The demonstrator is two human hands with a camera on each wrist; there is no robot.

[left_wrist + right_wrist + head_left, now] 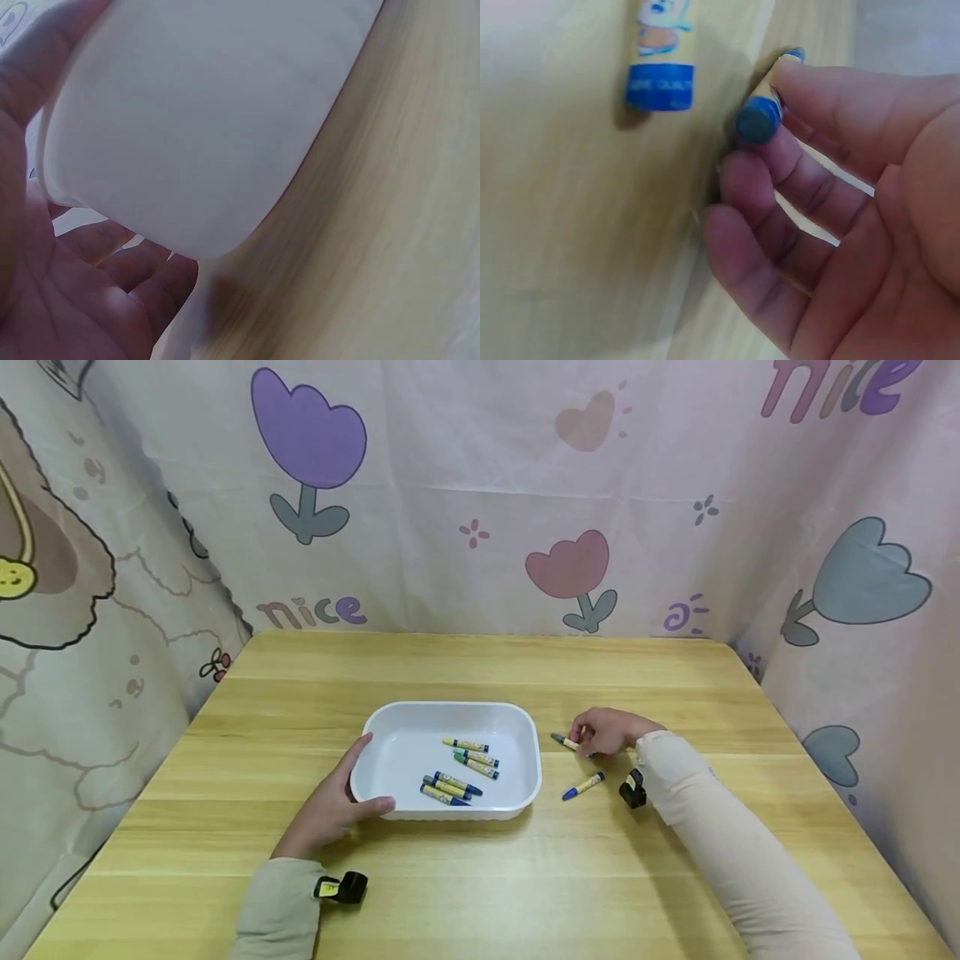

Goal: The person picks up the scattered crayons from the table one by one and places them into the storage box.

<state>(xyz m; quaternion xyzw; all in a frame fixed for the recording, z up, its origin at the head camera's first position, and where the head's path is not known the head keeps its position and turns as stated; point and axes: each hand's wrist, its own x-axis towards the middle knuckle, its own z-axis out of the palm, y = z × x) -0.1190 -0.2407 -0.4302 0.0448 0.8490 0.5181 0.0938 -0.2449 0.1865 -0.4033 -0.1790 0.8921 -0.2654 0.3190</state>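
Note:
A white plastic tray [401, 756] stands on the table, with several crayons [476, 767] lying in it, wrapped in yellow paper with blue bands. My left hand [326, 806] grips the tray's left end, thumb on the near rim and fingers round the side wall [195, 127]. To the right of the tray, my right hand [611, 731] pinches a dark-tipped crayon [562, 740] between thumb and fingers, close over the table. Its round blue end [757, 124] faces the right wrist camera. Another crayon [583, 786], with a blue tip, lies on the table just nearer to me.
The table [480, 893] has a light wood-grain top. Printed curtains [435, 568] hang behind it and along both sides. A small black wrist camera [343, 887] sits by the left sleeve and another camera [633, 789] by the right.

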